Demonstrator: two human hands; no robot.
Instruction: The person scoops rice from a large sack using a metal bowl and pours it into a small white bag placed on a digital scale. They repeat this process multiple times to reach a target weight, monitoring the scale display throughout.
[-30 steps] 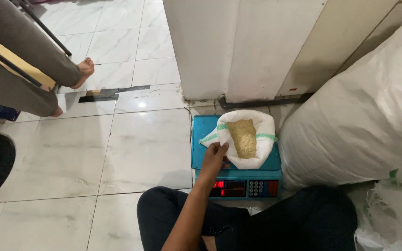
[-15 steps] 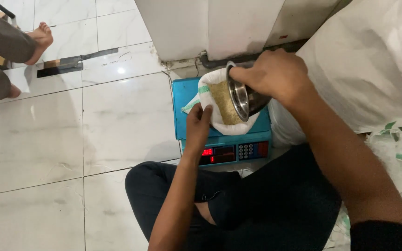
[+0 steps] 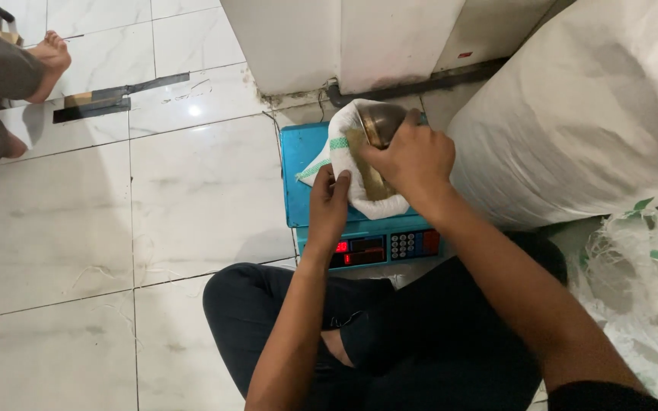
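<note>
A small white bag (image 3: 342,152) with a green stripe lies open on a blue electronic scale (image 3: 298,171); brownish grain shows inside it. My left hand (image 3: 329,202) grips the bag's near edge. My right hand (image 3: 409,160) holds a round metal bowl (image 3: 382,120) tipped over the bag's mouth. The scale's red display (image 3: 356,250) faces me at its front.
A very large white woven sack (image 3: 580,114) fills the right side, with frayed sack cloth (image 3: 634,281) below it. A white cabinet (image 3: 344,38) stands behind the scale. Another person's bare feet (image 3: 47,57) rest at the top left on the tiled floor. My crossed legs sit before the scale.
A second ago only my left hand was at the bag. My right hand came in with the metal bowl and has tipped it further into the bag's mouth.
</note>
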